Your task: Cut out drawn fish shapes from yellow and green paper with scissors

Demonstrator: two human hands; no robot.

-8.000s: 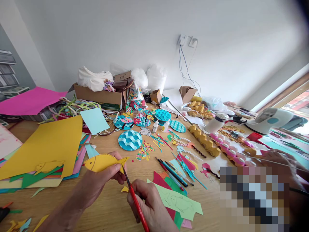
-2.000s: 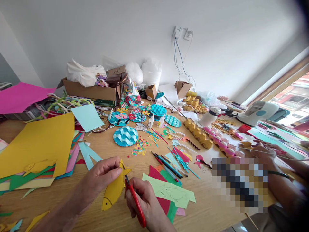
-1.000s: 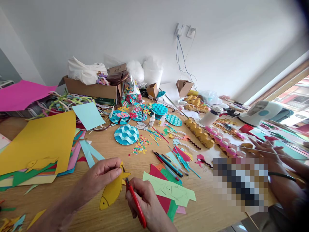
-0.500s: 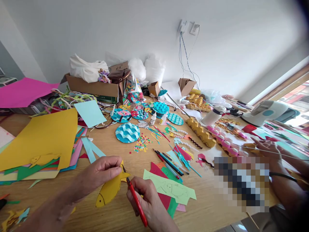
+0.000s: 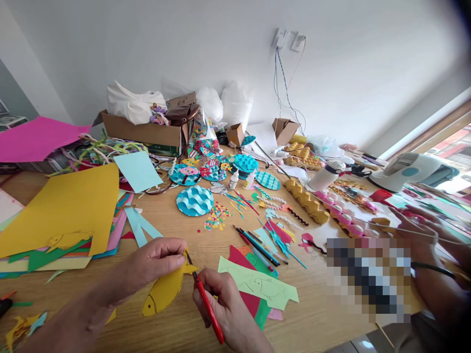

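The yellow paper fish is now hanging from the left hand, its head pointing down and to the left; eight seconds earlier it was lying nearly level in the head camera's view. The fish is showing a smooth, flat, pointed oval with a forked tail, a dark eye dot and a curved gill line. Left fingers and thumb are closing in a pinch near the tail. The right hand is curling firmly around the red-handled scissors, whose dark blades are reaching the tail. Just beyond the right hand, pale green paper is carrying a drawn fish outline. Farther beyond the left hand, a round blue disc is displaying raised, wavy, paler strips.
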